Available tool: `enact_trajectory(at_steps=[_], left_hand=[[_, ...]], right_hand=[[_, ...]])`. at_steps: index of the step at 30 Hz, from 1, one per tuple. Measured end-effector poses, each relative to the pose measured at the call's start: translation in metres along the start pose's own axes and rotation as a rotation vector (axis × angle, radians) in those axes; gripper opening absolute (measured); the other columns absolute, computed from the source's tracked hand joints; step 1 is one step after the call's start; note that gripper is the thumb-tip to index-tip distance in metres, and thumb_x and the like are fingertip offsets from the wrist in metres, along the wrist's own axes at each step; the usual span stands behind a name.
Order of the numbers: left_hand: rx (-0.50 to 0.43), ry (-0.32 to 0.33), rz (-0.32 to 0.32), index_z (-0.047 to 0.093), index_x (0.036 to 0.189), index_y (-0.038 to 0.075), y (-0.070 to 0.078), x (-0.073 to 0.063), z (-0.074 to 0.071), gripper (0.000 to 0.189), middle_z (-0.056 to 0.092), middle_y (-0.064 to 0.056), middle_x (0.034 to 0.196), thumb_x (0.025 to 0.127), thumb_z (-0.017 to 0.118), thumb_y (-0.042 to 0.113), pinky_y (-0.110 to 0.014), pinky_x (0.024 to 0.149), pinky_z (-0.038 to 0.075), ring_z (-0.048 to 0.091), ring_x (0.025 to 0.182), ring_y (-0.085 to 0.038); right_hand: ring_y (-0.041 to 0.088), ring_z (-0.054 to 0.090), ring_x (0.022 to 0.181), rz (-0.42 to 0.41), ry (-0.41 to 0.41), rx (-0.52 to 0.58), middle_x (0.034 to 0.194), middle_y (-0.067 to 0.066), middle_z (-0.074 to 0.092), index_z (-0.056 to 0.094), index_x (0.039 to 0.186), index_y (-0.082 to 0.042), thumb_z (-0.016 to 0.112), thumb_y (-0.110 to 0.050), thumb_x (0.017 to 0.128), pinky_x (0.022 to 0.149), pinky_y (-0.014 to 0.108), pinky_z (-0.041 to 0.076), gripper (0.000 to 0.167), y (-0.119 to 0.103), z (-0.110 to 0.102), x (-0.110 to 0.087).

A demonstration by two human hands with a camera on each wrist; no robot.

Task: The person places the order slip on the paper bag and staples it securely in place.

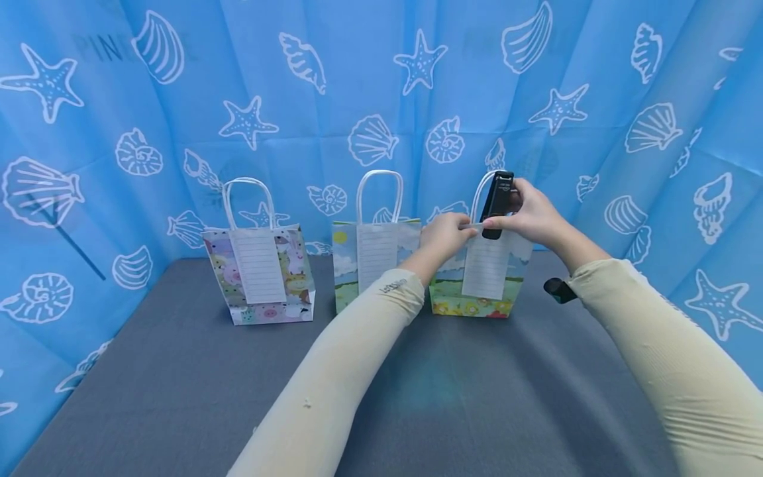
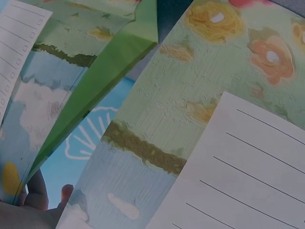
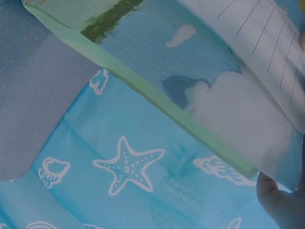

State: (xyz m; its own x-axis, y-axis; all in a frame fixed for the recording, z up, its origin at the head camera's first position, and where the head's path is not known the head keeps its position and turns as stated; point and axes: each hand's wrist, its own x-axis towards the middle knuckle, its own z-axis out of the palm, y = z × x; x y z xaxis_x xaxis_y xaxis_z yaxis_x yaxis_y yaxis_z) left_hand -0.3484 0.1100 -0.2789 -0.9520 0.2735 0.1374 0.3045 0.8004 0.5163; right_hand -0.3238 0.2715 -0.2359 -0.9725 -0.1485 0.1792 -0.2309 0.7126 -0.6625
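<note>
My right hand [image 1: 530,212] grips a black stapler [image 1: 499,199], held upright at the top rim of the rightmost gift bag [image 1: 447,291]. The stapler's lower end overlaps the upper part of a lined paper slip [image 1: 484,271] hanging down that bag's front. At the rim's left side, my left hand [image 1: 441,235] pinches the top edge of the bag. The bag is printed with flowers, grass and sky and has a white handle [image 1: 479,195]. In the left wrist view its front and the lined slip [image 2: 248,167] show large; the stapler is out of both wrist views.
A matching landscape bag [image 1: 344,265] stands in the middle, partly behind my left sleeve. The left bag [image 1: 298,278] has animal prints. Both carry lined slips. All stand on a grey-covered table [image 1: 179,384] before a blue seashell curtain [image 1: 357,79]. A black device [image 1: 559,290] sits by my right sleeve.
</note>
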Motion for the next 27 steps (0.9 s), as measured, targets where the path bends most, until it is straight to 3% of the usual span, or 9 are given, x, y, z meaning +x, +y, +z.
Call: enact_trajectory(at_steps=[13,16,22,27], left_hand=[[0.009,0.003,0.008,0.067,0.119,0.027,0.0,0.001,0.001,0.028,0.066,0.011,0.117,0.098,0.056,0.041,-0.031,0.088,0.046,0.06,0.104,-0.006],[0.002,0.0,0.003,0.066,0.122,0.028,0.001,0.001,0.001,0.03,0.065,0.011,0.119,0.097,0.057,0.041,-0.032,0.093,0.044,0.059,0.107,-0.007],[0.033,-0.075,0.002,0.058,0.135,0.027,0.003,0.004,-0.005,0.049,0.059,0.011,0.131,0.091,0.065,0.047,-0.042,0.109,0.031,0.053,0.121,-0.009],[0.118,-0.091,0.071,0.063,0.12,0.024,0.006,0.009,-0.014,0.058,0.063,0.009,0.108,0.077,0.073,0.062,-0.06,0.111,0.015,0.057,0.109,-0.015]], right_hand=[[0.046,0.042,0.126,-0.014,-0.003,0.025,0.138,0.034,0.04,0.012,0.151,0.005,0.074,-0.023,0.088,0.098,0.06,0.038,0.093,0.001,-0.001,0.0],[0.046,0.044,0.124,-0.022,0.008,0.031,0.136,0.034,0.043,0.016,0.15,0.005,0.074,-0.021,0.088,0.097,0.059,0.039,0.088,0.002,-0.001,-0.001],[0.044,0.048,0.12,-0.016,0.038,0.047,0.131,0.033,0.048,0.024,0.147,0.004,0.073,-0.019,0.089,0.096,0.058,0.04,0.079,0.004,0.0,-0.003],[0.043,0.049,0.122,-0.023,0.036,0.117,0.133,0.033,0.048,0.025,0.147,0.002,0.073,-0.015,0.089,0.098,0.057,0.041,0.077,0.006,0.001,-0.003]])
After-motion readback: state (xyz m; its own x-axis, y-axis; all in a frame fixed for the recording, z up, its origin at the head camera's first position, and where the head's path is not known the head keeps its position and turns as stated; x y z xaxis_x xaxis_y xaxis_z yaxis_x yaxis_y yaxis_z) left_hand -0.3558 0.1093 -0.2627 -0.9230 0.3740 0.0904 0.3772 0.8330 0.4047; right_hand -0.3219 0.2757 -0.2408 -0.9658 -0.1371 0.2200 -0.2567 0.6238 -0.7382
